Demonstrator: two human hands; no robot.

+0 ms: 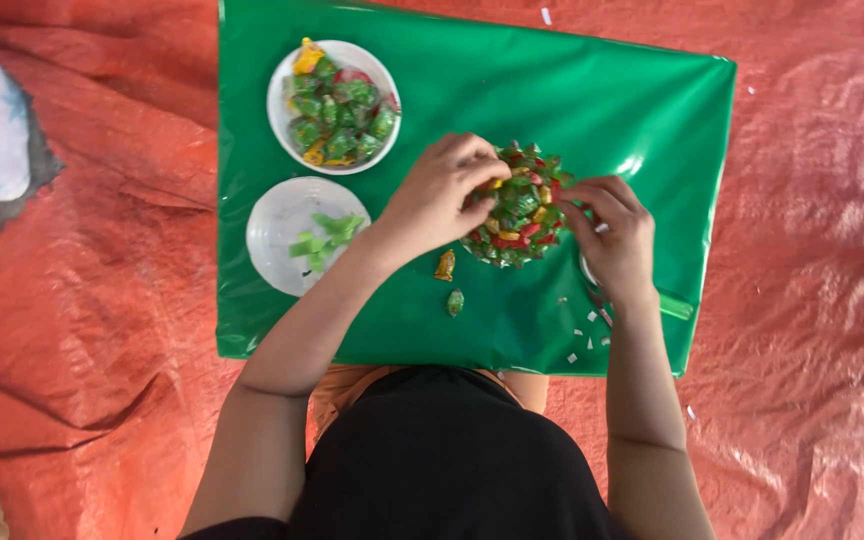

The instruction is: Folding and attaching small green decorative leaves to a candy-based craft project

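Observation:
A round cluster of wrapped candies (pixel 519 212), green, red and yellow, sits on a shiny green sheet (pixel 592 110). My left hand (pixel 437 195) rests on the cluster's left side, fingers curled over its top edge. My right hand (pixel 612 235) touches its right side with pinched fingertips. Whether a single candy is between those fingers cannot be made out. Two loose candies lie just in front of the cluster: an orange one (pixel 445 265) and a green one (pixel 455 302).
A white bowl (pixel 283 78) full of wrapped candies stands at the sheet's far left. Nearer is a white plate (pixel 277 220) with green strips. Small white paper scraps (pixel 588 340) lie by my right wrist. An orange tarp (pixel 812 300) covers the floor.

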